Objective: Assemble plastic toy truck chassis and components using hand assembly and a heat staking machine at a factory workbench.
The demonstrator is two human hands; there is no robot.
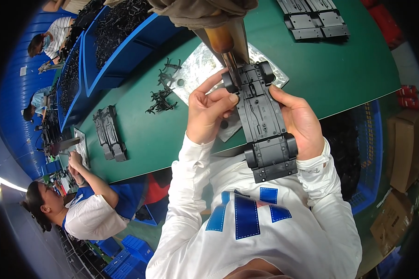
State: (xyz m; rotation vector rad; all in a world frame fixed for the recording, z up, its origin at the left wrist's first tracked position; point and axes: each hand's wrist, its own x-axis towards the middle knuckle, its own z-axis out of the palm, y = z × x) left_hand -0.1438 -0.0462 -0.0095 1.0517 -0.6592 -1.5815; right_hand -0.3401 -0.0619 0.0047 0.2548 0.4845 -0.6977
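Observation:
A long black plastic toy car chassis [263,116], with wheel arches at both ends, is held at a tilt over the front of the bench. My left hand [207,111] is closed at its upper left edge, the thumb against the side near the wheel arch. My right hand [302,121] grips the right edge, thumb on top and fingers underneath, partly hidden. From above, a fixed tool [229,60] with an amber sleeve and metal shaft reaches down to the far left of the chassis. Whether its tip touches is unclear. Behind lies a shiny metal plate [195,65].
Small black plastic parts [162,100] lie loose on the green bench [149,135]. Other chassis sit at left [109,132] and far right [316,21]. Blue bins [121,46] of black parts stand far left. A co-worker [93,204] sits at left. A blue crate [375,153] and cardboard boxes [405,149] are right.

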